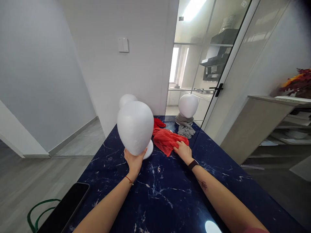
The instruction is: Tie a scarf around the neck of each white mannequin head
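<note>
Lower left, nearest me: a dark phone [65, 207] at the table's edge, a green cord [28, 216] beside it. The table [157, 191] is dark blue, veined white, and fills the lower middle.

Centre: the left hand [134, 161] is wrapped round the narrow underside of a white head form [135, 127], thumb on the right; the other fingertips are hidden behind it. A round white base shows just right of the thumb. Right of centre, the right hand [183, 151] has its fingers clamped on the near right end of a red cloth [167, 139], which lies bunched on the table.

On handling, my judgement: hold the form low and firm, as it looks light and top-heavy; take the cloth by an edge, since a fistful from the middle would keep it crumpled.

Beyond, a second white head [127, 98] is mostly hidden behind the first. At the table's far end, right, a third white head [188, 105] has a grey scarf [186, 126] about its neck, one end trailing on the table.

Far right: open shelves [252, 126] hold pale, flat items, papers perhaps; too dim to be sure. Red and orange flowers [300, 82] stand on top, their holder unclear.
</note>
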Demonstrator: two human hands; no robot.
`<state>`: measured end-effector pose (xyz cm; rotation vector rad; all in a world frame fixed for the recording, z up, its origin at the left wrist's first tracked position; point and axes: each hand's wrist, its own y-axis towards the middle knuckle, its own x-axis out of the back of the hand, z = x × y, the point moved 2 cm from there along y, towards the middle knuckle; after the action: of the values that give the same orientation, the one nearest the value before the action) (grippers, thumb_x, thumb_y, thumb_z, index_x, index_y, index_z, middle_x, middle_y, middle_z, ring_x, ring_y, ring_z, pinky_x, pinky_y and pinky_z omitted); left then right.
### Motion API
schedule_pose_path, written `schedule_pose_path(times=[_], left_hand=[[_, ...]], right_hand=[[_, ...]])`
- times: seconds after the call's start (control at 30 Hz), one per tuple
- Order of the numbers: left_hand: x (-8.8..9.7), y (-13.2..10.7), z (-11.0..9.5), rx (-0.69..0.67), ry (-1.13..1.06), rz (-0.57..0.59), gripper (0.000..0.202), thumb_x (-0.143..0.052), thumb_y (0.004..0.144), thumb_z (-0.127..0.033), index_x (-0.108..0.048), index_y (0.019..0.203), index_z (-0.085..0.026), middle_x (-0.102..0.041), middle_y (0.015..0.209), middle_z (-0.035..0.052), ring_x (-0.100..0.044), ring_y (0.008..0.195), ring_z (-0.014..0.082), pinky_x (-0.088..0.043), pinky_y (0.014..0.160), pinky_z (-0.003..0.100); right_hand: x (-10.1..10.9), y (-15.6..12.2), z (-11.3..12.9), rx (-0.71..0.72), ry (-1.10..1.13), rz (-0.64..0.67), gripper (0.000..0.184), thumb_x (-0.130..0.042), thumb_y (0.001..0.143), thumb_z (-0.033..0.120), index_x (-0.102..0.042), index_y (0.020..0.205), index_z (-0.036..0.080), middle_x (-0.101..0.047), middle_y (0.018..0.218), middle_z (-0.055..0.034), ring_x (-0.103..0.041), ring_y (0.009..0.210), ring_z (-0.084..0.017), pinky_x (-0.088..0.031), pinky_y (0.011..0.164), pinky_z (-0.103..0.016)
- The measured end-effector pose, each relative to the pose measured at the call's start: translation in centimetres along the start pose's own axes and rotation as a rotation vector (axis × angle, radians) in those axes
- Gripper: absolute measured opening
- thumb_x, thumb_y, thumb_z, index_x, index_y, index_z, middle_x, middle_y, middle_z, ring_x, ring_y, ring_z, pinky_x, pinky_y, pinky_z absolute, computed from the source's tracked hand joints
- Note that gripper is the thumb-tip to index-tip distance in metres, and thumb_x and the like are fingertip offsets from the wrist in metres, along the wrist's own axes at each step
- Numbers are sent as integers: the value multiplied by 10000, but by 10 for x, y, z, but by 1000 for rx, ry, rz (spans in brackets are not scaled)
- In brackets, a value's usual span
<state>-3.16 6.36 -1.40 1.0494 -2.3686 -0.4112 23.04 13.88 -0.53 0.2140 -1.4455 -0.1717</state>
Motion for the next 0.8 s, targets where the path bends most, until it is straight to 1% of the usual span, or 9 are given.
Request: schedule_pose_path(times=[0.1, 0.17, 0.2, 0.27, 0.33, 0.43, 0.6, 0.7, 0.8], left_hand=[[3, -14, -12, -78, 27, -11, 820, -760, 533, -520, -410, 1209, -215, -489, 1206, 119, -413, 1223, 325, -354, 1001, 490], [3, -18, -18, -124, 55, 9, 816, -763, 530, -503, -416, 1208, -209, -504, 1196, 120, -414, 1222, 332, -350, 1001, 495], [3, -19, -20, -128, 70, 11, 824, -765, 527, -499, -414, 1212, -203, -506, 1198, 124, -416, 1218, 333, -348, 1000, 497], [2, -20, -24, -107, 91, 8, 841, -764, 520, -503, -411, 1217, -191, -504, 1202, 129, -430, 1202, 329, -355, 991, 493], [-1, -20, -27, -74, 107, 9, 846, -757, 522, -521, -411, 1217, -188, -505, 1199, 124, -443, 1189, 321, -367, 979, 484], [-8, -20, -32, -58, 138, 32, 841, -743, 542, -526, -404, 1234, -188, -520, 1185, 112, -446, 1189, 312, -376, 970, 465], [-22, -20, -38, -69, 195, 44, 859, -722, 570, -540, -381, 1268, -173, -518, 1208, 127, -429, 1210, 311, -364, 977, 449], [-28, -19, -38, -95, 244, 60, 855, -714, 591, -529, -370, 1280, -157, -512, 1230, 138, -419, 1215, 313, -347, 988, 449], [-31, -19, -37, -78, 293, 63, 874, -706, 604, -527, -347, 1301, -141, -513, 1235, 149, -422, 1205, 321, -349, 980, 461]], right_hand=[[2, -9, -26, 81, -25, 16, 278, -451, 882, 414, -582, 1054, 240, -577, 1018, -53, -629, 771, -165, -387, 617, -241], [4, -17, -49, 118, -24, 40, 268, -468, 874, 402, -583, 1065, 252, -577, 1037, -45, -626, 784, -160, -389, 622, -239], [5, -21, -61, 103, -23, 44, 273, -475, 870, 403, -583, 1073, 256, -575, 1053, -44, -625, 793, -160, -391, 625, -240], [8, -27, -85, 10, -29, 27, 293, -471, 869, 413, -582, 1087, 253, -571, 1084, -47, -625, 812, -167, -399, 631, -247], [9, -29, -101, -90, -29, 3, 303, -448, 877, 423, -585, 1083, 247, -573, 1083, -47, -625, 837, -179, -406, 634, -254], [7, -29, -104, -142, -18, -13, 317, -431, 880, 438, -591, 1072, 244, -579, 1051, -46, -624, 854, -189, -412, 634, -261], [1, -27, -91, -106, -8, -54, 358, -436, 878, 441, -568, 1144, 240, -559, 1100, -65, -626, 846, -196, -428, 639, -273], [0, -27, -90, -107, 6, -62, 350, -436, 876, 448, -583, 1123, 247, -556, 1095, -62, -625, 827, -190, -435, 637, -274], [1, -26, -90, -98, 22, -72, 349, -441, 871, 454, -590, 1107, 245, -559, 1081, -59, -624, 805, -184, -438, 634, -272]])
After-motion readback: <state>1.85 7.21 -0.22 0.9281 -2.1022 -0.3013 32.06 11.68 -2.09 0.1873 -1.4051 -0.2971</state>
